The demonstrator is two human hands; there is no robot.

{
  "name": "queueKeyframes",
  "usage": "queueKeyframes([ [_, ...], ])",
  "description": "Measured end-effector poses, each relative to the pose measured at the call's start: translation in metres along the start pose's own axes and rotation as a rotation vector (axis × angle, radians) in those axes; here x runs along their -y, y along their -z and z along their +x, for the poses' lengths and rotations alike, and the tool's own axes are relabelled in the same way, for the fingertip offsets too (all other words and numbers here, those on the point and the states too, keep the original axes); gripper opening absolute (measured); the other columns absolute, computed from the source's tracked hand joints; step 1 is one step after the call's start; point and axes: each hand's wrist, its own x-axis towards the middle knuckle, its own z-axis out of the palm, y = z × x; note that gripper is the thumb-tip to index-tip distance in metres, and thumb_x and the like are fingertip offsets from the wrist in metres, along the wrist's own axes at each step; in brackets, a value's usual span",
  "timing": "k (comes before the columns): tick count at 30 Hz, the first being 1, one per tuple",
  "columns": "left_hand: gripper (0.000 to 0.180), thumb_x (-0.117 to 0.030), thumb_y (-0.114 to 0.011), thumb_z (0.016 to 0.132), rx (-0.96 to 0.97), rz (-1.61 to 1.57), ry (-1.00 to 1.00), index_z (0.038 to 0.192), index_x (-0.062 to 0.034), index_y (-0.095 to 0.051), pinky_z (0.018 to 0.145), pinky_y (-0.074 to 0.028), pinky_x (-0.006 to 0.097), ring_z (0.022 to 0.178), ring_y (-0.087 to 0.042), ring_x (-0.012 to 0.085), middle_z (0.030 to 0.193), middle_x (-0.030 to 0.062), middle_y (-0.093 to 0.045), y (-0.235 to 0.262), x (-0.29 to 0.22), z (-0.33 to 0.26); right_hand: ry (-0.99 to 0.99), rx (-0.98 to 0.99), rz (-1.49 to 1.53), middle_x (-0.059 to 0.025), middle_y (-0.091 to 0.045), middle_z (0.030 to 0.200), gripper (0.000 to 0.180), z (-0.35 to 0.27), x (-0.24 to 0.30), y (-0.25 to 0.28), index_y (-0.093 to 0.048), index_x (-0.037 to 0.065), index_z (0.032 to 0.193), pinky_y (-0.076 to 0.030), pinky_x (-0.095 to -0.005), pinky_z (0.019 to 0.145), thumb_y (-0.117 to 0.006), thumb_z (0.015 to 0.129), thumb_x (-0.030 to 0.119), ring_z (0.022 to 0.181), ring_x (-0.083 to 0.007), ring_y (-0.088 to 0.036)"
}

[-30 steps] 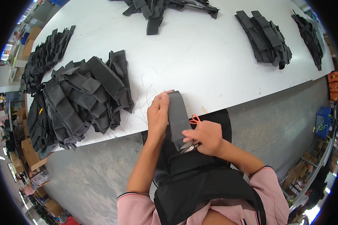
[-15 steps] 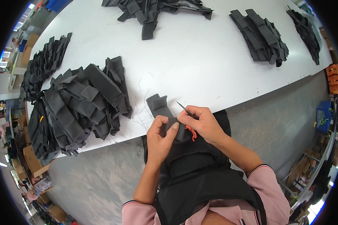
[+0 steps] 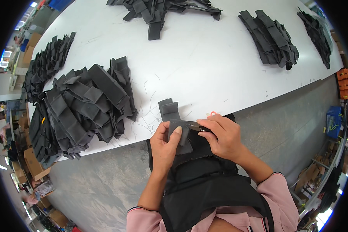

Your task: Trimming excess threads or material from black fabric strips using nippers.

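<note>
My left hand (image 3: 164, 142) pinches a folded dark grey fabric piece (image 3: 169, 111) at the table's near edge, thumb on top. One end of the piece rests on the table and the other hangs over my black apron. In my right hand (image 3: 222, 135) are dark thread snips (image 3: 197, 127), gripped between thumb and fingers. Their blades point left and reach the edge of the fabric beside my left thumb. Whether the blades touch the cloth I cannot tell. An orange-red cord loop (image 3: 213, 113) shows just above my right fingers.
A large heap of grey fabric pieces (image 3: 89, 100) lies on the white table (image 3: 197, 69) to the left, with another bundle (image 3: 52, 58) behind it. More piles lie at the far side (image 3: 154, 19) and right (image 3: 270, 38). Loose threads are scattered near the heap. A blue basket (image 3: 333, 120) stands at the right.
The snips have turned from pointing up and away to pointing left at the fabric. My right hand has shifted slightly right. The orange-red cord has swung from below the hand to above it.
</note>
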Motion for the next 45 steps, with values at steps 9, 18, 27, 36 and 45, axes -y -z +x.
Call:
queueKeyframes([
  [9,0.010,-0.005,-0.061,0.086,-0.016,-0.031,0.032,0.094,0.0003,-0.058,0.069,-0.043,0.018,0.076,-0.052,0.0033,0.086,-0.0003,-0.061,-0.004,0.000,-0.002,-0.029,0.080,-0.062,-0.0101,-0.060,0.077,0.029,-0.006,0.002,-0.004,-0.064,0.004,0.095,-0.047,-0.0316,0.059,-0.072,0.067,0.003,0.063,-0.0247,-0.057],
  [18,0.008,-0.005,-0.062,0.084,-0.041,0.129,-0.104,0.087,0.0011,-0.058,0.064,-0.043,0.019,0.071,-0.052,0.0034,0.078,0.0001,-0.061,-0.009,0.010,-0.001,-0.013,-0.033,0.076,-0.0054,-0.056,0.078,0.026,-0.002,0.004,-0.011,-0.063,0.005,0.095,-0.043,-0.0287,0.051,-0.071,0.070,0.006,0.057,-0.0196,-0.055],
  [27,0.008,-0.004,-0.063,0.081,-0.084,0.223,-0.208,0.083,0.0006,-0.058,0.058,-0.041,0.019,0.065,-0.049,0.0031,0.071,0.0004,-0.061,-0.009,0.015,0.002,-0.051,0.010,0.064,-0.0063,-0.053,0.083,0.032,0.002,0.010,-0.013,-0.063,0.004,0.098,-0.043,-0.0276,0.050,-0.072,0.067,0.005,0.059,-0.0170,-0.056],
  [36,0.010,-0.005,-0.064,0.079,-0.085,0.289,-0.248,0.080,0.0008,-0.056,0.054,-0.038,0.020,0.061,-0.044,0.0037,0.069,0.0012,-0.059,-0.008,0.021,0.003,-0.087,-0.013,0.093,-0.0059,-0.053,0.080,0.031,0.001,0.011,-0.017,-0.064,0.004,0.097,-0.043,-0.0273,0.049,-0.072,0.067,0.004,0.059,-0.0176,-0.055],
  [45,0.012,-0.007,-0.066,0.079,-0.103,0.325,-0.245,0.079,0.0003,-0.057,0.052,-0.038,0.022,0.060,-0.045,0.0049,0.068,0.0021,-0.060,-0.012,0.021,0.003,-0.114,-0.046,0.056,-0.0048,-0.052,0.075,0.027,-0.004,0.012,-0.017,-0.065,0.004,0.095,-0.043,-0.0275,0.047,-0.071,0.068,0.003,0.055,-0.0174,-0.054],
])
